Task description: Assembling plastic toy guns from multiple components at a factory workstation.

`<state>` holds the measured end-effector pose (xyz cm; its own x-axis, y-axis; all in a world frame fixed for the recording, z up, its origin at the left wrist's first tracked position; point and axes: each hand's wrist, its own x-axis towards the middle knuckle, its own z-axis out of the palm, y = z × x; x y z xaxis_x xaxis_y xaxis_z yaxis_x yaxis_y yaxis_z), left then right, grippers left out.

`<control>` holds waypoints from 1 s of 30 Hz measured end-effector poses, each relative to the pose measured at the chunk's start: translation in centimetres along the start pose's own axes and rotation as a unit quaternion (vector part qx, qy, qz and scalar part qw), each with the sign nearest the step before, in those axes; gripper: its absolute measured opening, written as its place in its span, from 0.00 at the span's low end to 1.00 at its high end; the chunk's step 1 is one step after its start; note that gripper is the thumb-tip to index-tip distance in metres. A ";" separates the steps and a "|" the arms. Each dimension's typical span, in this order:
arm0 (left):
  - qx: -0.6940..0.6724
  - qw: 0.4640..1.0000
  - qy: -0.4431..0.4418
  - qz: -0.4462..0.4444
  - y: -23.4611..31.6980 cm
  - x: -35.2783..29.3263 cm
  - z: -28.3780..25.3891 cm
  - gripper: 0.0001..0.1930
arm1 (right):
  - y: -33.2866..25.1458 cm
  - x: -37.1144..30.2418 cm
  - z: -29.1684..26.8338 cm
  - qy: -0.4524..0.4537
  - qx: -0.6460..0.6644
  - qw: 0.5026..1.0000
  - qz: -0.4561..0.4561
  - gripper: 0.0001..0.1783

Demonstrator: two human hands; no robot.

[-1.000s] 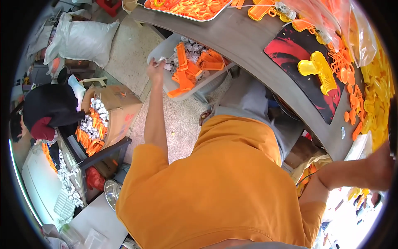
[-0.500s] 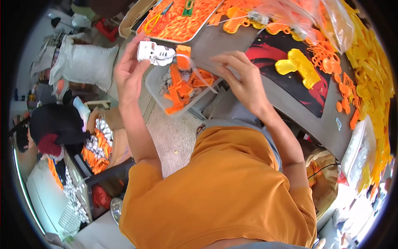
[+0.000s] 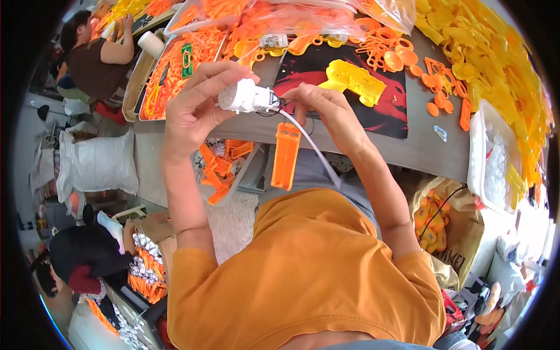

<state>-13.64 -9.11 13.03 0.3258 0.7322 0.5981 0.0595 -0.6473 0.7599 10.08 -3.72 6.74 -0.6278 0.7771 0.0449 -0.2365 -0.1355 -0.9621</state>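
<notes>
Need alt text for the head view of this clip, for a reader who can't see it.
Seen from above, a person in an orange shirt holds a small white part in the left hand while the right hand works its thin wires. An orange plastic piece hangs below, over a grey table piled with orange and yellow parts.

Single head view, fisheye, looking steeply down, close over grey table (image 3: 420,149)

White motor (image 3: 245,96) with black wires (image 3: 286,105) — an orange case (image 3: 286,156) hanging below. Yellow shell (image 3: 356,81) on a black-and-red mat (image 3: 326,99) — grey table (image 3: 420,149), orange shirt (image 3: 309,280).
</notes>
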 end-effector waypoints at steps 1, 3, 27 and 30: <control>0.037 0.999 -0.015 0.005 -0.1 0.6 0.3 0.26 | 0.3 0.0 -0.4 -0.004 -0.023 1.000 -0.010 0.25; 0.082 0.996 -0.017 0.007 0.0 1.5 1.1 0.25 | 0.6 0.0 -0.9 -0.003 0.008 1.000 0.009 0.24; 0.083 0.994 -0.020 0.063 -3.9 10.5 6.6 0.17 | -6.7 0.1 -4.3 0.025 0.091 0.972 -0.214 0.18; 0.084 0.991 -0.033 0.102 -3.8 12.2 7.5 0.17 | -7.8 -0.2 -5.4 0.035 0.075 0.974 -0.211 0.19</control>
<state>-2.84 0.76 15.53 0.4072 0.5702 0.7135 0.1395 -0.8109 0.5684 16.06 0.57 12.81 -0.3993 0.8226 0.4049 -0.5713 0.1222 -0.8116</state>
